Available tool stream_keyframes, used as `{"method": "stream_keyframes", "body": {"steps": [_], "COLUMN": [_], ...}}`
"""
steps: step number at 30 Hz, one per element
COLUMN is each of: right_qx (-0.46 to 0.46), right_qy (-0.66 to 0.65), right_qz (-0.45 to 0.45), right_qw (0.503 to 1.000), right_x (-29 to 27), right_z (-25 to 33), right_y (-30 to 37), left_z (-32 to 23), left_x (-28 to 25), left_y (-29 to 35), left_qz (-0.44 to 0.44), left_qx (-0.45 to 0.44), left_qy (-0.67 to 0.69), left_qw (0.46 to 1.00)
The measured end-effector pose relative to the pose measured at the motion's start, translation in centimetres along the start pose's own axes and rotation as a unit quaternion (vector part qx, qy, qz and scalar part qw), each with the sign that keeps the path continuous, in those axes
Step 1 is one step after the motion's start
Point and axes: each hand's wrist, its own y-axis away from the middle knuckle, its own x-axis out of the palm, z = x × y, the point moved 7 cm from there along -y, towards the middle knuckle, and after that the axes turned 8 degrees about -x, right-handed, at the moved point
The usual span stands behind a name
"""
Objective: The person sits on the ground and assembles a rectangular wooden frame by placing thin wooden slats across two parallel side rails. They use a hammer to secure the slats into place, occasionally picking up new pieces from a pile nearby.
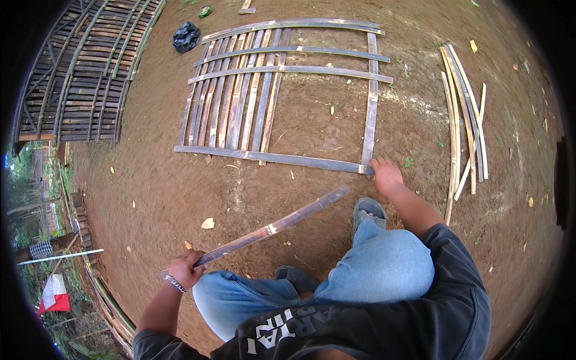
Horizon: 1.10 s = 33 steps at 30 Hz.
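A loose bamboo slat (270, 230) slants up and to the right in front of my knees. Its near end is in my closed left hand (186, 270), which wears a chain bracelet at the wrist. Ahead on the ground lies a flat bamboo frame (270, 157), with long cross strips over several upright slats crowded into its left half. At the frame's near right corner, my right hand (387, 176) has its fingers around the end of the bottom strip; the fingertips are partly hidden.
Several loose bamboo strips (465, 114) lie on the dirt at the right. A slatted bamboo panel (90, 78) stands at the far left, near a black plastic bag (186, 37). Beside my crouched legs are my sandalled feet (369, 210). A red and white cloth (55, 294) hangs at the lower left.
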Motion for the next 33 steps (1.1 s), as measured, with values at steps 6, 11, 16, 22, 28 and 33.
{"method": "stream_keyframes", "body": {"steps": [6,11,16,22,28,33], "right_qx": [-0.009,-0.011,-0.029,-0.040,-0.051,-0.067], "right_qy": [-0.040,-0.074,-0.071,-0.055,-0.055,-0.046], "right_qz": [0.027,-0.014,-0.022,-0.018,-0.005,0.019], "right_qw": [0.999,0.997,0.997,0.998,0.997,0.997], "right_x": [-4.3,-11.6,-15.4,-15.8,-16.0,-14.6], "right_z": [1.1,2.6,4.0,4.5,4.5,4.5], "right_y": [0.1,2.8,3.8,4.1,3.6,3.3], "left_z": [-1.1,-2.2,-5.0,-11.7,-15.1,-13.5], "left_x": [5.9,9.9,13.7,13.4,12.4,14.8], "left_y": [-1.3,-3.6,-9.8,-21.7,-31.5,-32.7], "left_qz": [0.072,0.051,-0.018,-0.145,-0.105,-0.168], "left_qx": [0.010,0.004,-0.039,-0.038,-0.124,-0.145], "left_qy": [0.069,0.121,0.185,0.291,0.325,0.282], "left_qw": [0.995,0.991,0.982,0.945,0.932,0.933]}}
